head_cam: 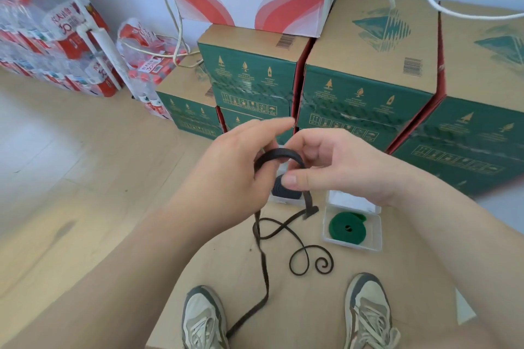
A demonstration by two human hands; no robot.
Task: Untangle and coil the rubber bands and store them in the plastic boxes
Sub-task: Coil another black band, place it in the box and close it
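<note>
Your left hand (235,161) grips the dark band (280,153), fingers curled over it and the forefinger reaching forward; its thumb is hidden. From there the band arches across to your right hand (337,167), which pinches it between the thumb and curled fingers, a short end hanging below the thumb.

Far left, packs of bottled water (56,37) stand against the wall. Nearer you, the left shoe (202,317) rests on a cardboard sheet (402,278). One length of the band drops from the left hand and runs down beside that shoe. Another length lies in loops on the sheet and ends in a small spiral.

Directly under your hands, a clear box (283,202) holds a dark coil (279,188), partly hidden by your right thumb. Just to its right, a second clear box (375,238), lid open, holds a green coil (347,227) lying flat. Behind the hands and out to the right stand stacked green cartons (365,93).
</note>
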